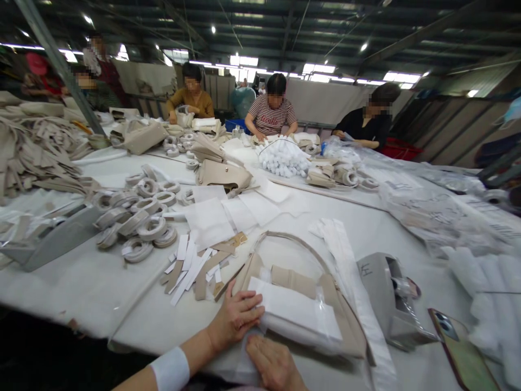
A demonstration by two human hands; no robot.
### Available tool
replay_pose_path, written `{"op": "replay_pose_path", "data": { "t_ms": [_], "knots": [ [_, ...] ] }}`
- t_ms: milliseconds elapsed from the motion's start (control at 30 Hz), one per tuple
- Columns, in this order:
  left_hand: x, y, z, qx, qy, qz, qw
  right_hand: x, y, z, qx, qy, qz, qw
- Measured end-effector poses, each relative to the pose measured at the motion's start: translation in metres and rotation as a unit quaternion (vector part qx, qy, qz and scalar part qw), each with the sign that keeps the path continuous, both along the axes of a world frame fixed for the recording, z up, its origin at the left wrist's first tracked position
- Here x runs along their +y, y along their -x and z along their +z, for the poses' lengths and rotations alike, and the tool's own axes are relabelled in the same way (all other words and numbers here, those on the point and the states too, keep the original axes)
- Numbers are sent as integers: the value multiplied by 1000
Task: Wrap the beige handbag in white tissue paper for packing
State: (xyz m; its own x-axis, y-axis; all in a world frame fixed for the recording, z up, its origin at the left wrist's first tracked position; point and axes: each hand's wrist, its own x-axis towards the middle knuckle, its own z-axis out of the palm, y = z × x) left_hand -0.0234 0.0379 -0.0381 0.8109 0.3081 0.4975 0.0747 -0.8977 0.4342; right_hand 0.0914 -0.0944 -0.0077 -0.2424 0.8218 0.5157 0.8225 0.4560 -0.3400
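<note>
A beige handbag (345, 320) with a curved handle lies flat on the white table (101, 282) in front of me. White wrapping paper (297, 312) covers its front. My left hand (236, 317) rests on the paper's left edge with the fingers laid flat and pressed together. My right hand (274, 364) lies palm down on the paper's lower corner, fingers partly out of view. A white wristband is on my left forearm.
Loose beige and white strips (195, 266) lie left of the bag, rolls of tape (138, 217) further left. A grey tape dispenser (391, 298) and a phone (459, 347) sit to the right. Several people work across the table among more bags and paper.
</note>
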Motion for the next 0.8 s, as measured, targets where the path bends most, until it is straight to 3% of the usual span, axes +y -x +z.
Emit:
{"op": "replay_pose_path", "data": {
  "t_ms": [133,300,467,633,800],
  "knots": [
    [-1,7,0,6,-11,-9,1000,2,-6,9,17,49,-4,999],
    [-1,11,4,63,1,-34,997,21,-19,30,133,101,-93,982],
    [-15,-2,12,38,103,70,991,37,-30,38,248,173,-197,932],
    [-27,-15,23,1,163,151,975,48,-46,32,367,228,-288,855],
    [-25,-22,25,-13,159,182,970,63,-56,33,350,215,-371,833]
  ]
}}
